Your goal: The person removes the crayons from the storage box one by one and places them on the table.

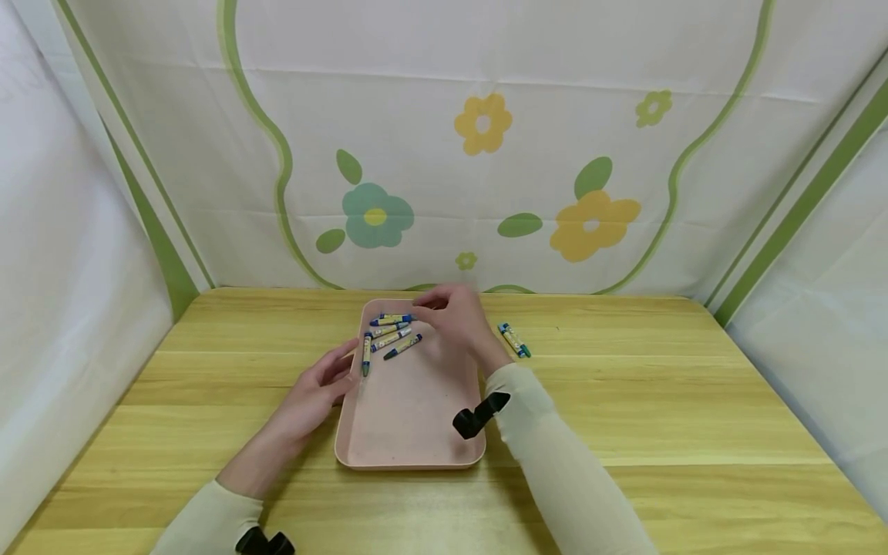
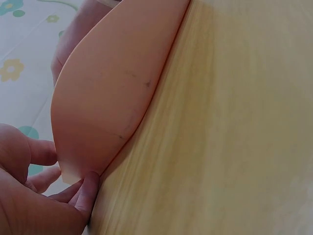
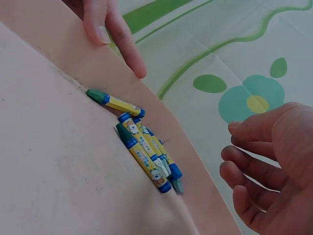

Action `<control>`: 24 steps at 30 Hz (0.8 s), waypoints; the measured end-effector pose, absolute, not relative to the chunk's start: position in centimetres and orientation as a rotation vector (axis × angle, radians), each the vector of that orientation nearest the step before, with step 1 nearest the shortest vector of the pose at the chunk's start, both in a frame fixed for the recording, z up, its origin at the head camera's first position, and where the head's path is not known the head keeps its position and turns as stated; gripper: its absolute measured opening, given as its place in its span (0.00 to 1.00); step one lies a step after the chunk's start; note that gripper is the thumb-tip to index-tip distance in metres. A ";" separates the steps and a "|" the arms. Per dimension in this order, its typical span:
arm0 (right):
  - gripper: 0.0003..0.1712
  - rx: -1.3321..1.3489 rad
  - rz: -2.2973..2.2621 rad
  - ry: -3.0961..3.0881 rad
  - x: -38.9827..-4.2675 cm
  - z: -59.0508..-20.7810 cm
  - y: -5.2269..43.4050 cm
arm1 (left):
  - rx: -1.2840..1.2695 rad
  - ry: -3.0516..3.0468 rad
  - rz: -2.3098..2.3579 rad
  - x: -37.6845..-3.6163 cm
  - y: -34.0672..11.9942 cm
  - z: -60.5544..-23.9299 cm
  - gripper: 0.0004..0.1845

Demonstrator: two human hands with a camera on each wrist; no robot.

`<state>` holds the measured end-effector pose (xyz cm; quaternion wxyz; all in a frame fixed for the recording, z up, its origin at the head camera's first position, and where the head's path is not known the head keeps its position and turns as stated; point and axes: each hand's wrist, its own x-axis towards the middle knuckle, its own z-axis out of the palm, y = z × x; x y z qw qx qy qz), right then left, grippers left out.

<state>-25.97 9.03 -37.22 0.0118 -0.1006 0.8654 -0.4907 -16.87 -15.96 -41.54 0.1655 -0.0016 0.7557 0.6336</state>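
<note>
A pink tray lies lengthwise on the table, with several crayons in yellow and blue wrappers gathered in its far left part. Some show dark green tips in the right wrist view, where a green-tipped crayon rests beside the others. My left hand holds the tray's left edge, its fingers and thumb about the wall in the left wrist view. Over the tray's far right end hovers my right hand, fingers loosely bent with nothing between them.
To the right of the tray, a small group of crayons lies on the wooden table. A white flower-printed cloth rises behind the table's far edge. White cloth also hangs at both sides.
</note>
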 end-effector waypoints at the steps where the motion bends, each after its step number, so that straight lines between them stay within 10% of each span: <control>1: 0.13 -0.324 -1.528 2.693 -26.0 -37.3 8.9 | -0.005 2.153 1.806 -16.9 -16.0 -41.6 0.34; 24: 0.06 -0.381 -1.373 2.714 -26.3 -40.2 8.1 | 0.019 2.137 1.833 -17.1 -16.1 -41.7 0.34</control>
